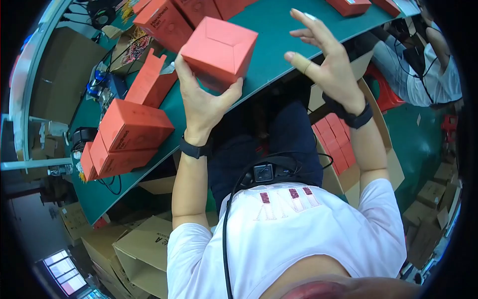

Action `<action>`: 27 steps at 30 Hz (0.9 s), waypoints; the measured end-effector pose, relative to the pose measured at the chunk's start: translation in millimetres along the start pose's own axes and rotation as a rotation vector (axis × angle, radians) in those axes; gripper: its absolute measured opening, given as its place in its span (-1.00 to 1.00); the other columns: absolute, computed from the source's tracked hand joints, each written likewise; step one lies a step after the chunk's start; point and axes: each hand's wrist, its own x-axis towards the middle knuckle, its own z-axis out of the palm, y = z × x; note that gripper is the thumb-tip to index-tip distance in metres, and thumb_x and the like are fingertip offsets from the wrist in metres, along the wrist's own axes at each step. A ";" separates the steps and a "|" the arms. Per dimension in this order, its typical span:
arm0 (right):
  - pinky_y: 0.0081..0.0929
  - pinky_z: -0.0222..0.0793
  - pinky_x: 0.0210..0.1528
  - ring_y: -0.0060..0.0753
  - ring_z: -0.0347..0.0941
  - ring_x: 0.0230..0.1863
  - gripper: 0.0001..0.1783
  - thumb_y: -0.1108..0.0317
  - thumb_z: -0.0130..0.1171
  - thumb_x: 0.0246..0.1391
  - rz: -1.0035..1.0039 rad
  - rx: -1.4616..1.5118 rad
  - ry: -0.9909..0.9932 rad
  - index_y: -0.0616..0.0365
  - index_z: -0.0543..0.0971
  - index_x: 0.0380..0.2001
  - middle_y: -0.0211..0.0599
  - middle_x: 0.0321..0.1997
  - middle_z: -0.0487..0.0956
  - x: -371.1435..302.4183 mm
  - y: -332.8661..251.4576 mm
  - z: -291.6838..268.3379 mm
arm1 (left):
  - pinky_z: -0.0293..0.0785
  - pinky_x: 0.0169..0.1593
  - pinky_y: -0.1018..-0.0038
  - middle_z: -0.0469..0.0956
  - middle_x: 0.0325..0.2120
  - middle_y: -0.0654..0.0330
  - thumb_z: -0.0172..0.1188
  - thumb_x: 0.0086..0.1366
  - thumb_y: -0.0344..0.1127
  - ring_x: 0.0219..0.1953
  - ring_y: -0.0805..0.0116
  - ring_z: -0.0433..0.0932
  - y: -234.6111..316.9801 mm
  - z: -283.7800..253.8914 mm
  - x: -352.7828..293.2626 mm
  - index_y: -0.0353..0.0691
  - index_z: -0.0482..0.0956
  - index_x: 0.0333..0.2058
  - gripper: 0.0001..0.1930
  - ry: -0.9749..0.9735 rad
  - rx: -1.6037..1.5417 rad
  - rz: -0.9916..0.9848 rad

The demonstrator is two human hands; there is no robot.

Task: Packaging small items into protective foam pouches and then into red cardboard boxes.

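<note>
A closed red box (219, 42) is gripped in my left hand (206, 102), thumb and fingers on opposite sides, over the table's near edge. Its folded end panel, with an interlocked flap seam, faces up. My right hand (326, 62) is raised to the right of the box, apart from it, fingers spread and nothing in them; a pale wrap is on one fingertip and a band circles the thumb. Left of my left hand lie more red boxes (142, 122), and one open red box (152, 82) with its flap up.
The green table (269, 47) carries more red boxes (164, 22) at the back. A cardboard carton (371, 99) with several red boxes stands right of my legs. Another person (428, 70) sits at the far right. Empty-looking cartons (144, 254) stand at lower left.
</note>
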 end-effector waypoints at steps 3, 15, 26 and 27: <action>-0.31 0.48 0.09 -0.17 0.60 -0.02 -0.30 0.02 0.40 0.05 -0.096 0.100 -0.114 0.20 0.52 0.17 -0.09 0.05 0.62 24.8 -12.4 -11.3 | 0.32 0.21 0.32 0.37 0.07 0.03 0.53 -0.09 -0.31 0.14 0.20 0.39 -8.5 5.0 -2.0 -0.29 0.13 0.26 -0.03 -0.049 -0.015 0.003; -0.29 0.52 -0.05 0.05 0.61 -0.12 -0.37 -0.01 0.36 0.03 -0.230 -0.017 -0.193 0.28 0.57 0.01 0.05 -0.13 0.65 73.3 -18.3 58.6 | 0.14 0.39 0.16 0.18 0.24 -0.06 0.63 -0.06 -0.28 0.33 0.01 0.21 8.2 63.0 -39.3 -0.39 0.08 0.30 0.06 0.273 -0.092 -0.007; -0.24 0.43 -0.03 0.00 0.51 -0.14 -0.67 0.31 0.24 0.13 -0.153 -0.088 -0.525 0.37 0.60 -0.14 -0.03 -0.24 0.57 114.7 -48.8 23.5 | 0.15 0.40 0.29 0.24 0.35 -0.01 0.60 -0.11 -0.19 0.37 0.20 0.26 -49.8 -33.3 72.1 -0.29 -0.08 0.47 0.26 -0.411 -0.687 -0.233; -0.23 0.43 -0.05 0.04 0.50 -0.15 -0.66 0.28 0.24 0.13 -0.110 -0.164 -0.555 0.40 0.60 -0.19 -0.01 -0.26 0.55 117.8 -53.3 22.5 | 0.20 0.37 0.34 0.33 0.30 0.06 0.58 -0.09 -0.21 0.31 0.27 0.33 -48.5 -28.0 78.0 -0.31 -0.03 0.46 0.22 -0.480 -0.667 -0.299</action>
